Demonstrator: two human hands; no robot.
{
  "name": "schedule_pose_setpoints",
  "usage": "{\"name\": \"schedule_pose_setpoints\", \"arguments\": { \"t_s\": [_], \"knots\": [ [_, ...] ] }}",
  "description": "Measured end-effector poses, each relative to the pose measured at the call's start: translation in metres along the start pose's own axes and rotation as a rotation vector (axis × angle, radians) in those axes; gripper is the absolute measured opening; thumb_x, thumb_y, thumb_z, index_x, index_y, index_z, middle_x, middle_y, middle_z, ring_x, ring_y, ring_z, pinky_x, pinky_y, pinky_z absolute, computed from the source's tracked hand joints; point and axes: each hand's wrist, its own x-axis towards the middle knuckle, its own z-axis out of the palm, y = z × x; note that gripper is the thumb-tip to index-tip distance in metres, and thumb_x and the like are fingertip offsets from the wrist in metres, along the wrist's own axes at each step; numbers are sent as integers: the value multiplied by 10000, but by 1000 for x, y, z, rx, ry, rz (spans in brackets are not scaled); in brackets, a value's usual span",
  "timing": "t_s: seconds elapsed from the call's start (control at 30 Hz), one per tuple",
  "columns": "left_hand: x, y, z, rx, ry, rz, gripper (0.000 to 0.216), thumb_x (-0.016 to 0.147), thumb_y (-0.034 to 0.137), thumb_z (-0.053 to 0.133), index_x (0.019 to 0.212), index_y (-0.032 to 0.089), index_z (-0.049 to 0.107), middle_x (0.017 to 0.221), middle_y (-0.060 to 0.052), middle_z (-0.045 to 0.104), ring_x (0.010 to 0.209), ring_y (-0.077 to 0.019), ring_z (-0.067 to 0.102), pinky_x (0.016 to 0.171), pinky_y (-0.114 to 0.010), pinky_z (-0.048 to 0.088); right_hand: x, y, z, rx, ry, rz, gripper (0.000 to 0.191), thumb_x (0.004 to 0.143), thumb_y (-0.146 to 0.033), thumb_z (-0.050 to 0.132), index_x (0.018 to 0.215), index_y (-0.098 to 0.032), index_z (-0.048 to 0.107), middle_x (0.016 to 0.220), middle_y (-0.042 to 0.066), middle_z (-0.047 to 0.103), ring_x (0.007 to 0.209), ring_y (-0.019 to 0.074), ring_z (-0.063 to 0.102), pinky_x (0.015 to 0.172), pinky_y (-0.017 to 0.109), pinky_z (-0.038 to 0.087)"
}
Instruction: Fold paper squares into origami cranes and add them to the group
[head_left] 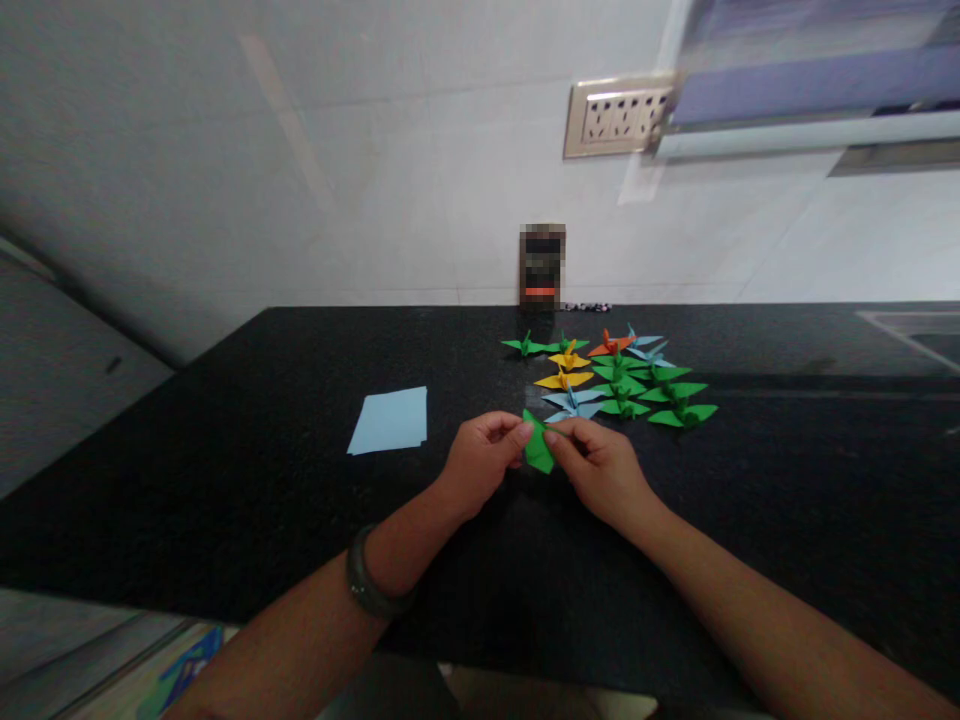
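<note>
A small piece of folded green paper (539, 450) is held between my two hands, just above the dark countertop. My left hand (487, 452) pinches its left edge with thumb and fingers. On the other side, my right hand (600, 465) grips the right edge, thumb on top. Right behind the hands stand several folded paper cranes: light blue cranes (573, 401), yellow cranes (564, 379), green cranes (682, 414) and an orange crane (611, 343). The fingers partly hide the nearest blue one.
A stack of light blue paper sheets (390, 420) lies on the black countertop (247, 440) to the left. A phone-like upright object (541, 265), blurred out, leans against the white wall, with a beaded strand (589, 307) beside it. A socket panel (619, 117) is set above.
</note>
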Motion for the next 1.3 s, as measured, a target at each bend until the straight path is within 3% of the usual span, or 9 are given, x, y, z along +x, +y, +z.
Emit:
{"name": "schedule_pose_setpoints", "arguments": {
  "t_s": [0.1,0.17,0.37,0.5,0.57,0.7,0.87,1.07,1.3],
  "knots": [
    [-2,-2,3,-35,-129,34,425,549,253,754,919,129,585,769,-25,639,664,-114,569,617,-233,437,-1,-1,0,3,87,39,191,787,-310,508,708,-164,603,558,-7,553,502,109,479,479,222,372],
    [-3,-2,4,-32,-142,31,438,567,226,740,958,136,563,793,-25,639,660,-111,573,585,-220,442,-1,-3,0,21,79,39,192,780,-311,512,682,-165,588,525,-20,522,472,101,458,458,215,357],
    [-2,1,3,39,-27,-2,235,734,327,586,828,113,599,626,-6,607,441,-69,496,387,-180,358,-1,-5,-1,129,3,64,279,839,-335,428,639,-170,530,491,-37,475,440,89,445,454,208,356],
    [-2,0,4,-138,-40,-104,276,747,397,572,719,123,569,564,4,586,424,-83,538,362,-171,346,1,3,1,69,50,32,259,843,-338,437,670,-171,533,529,-26,497,465,98,463,476,222,385],
    [-3,-2,5,-263,-37,-178,243,735,360,607,716,121,561,584,-1,598,509,-107,603,417,-171,405,3,8,2,7,142,-21,173,820,-313,489,833,-164,574,636,-1,553,529,114,504,522,242,428],
    [-4,-1,9,-428,-11,-229,143,745,230,620,721,97,574,751,-60,665,716,-144,658,616,-212,494,8,14,2,-203,279,-262,325,791,-226,540,1114,-195,561,938,77,568,716,148,559,641,294,489],
    [-5,4,12,-561,19,-255,86,792,154,548,742,96,587,801,-76,683,773,-159,660,688,-251,499,14,13,-1,-460,335,-470,271,821,-200,509,1064,-195,630,1096,138,533,879,189,553,729,332,497],
    [-5,3,12,-608,48,-277,106,806,144,519,746,102,595,781,-70,679,780,-163,656,719,-276,496,14,9,-3,-656,360,-531,256,831,-225,507,1049,-217,641,1141,133,550,972,223,526,741,348,493],
    [-6,0,15,-497,74,-223,136,786,170,557,679,100,605,793,-73,672,823,-173,646,780,-303,482,14,8,-5,-693,358,-572,211,816,-217,525,969,-224,670,1070,106,582,928,212,515,763,341,471]
  ]
}}
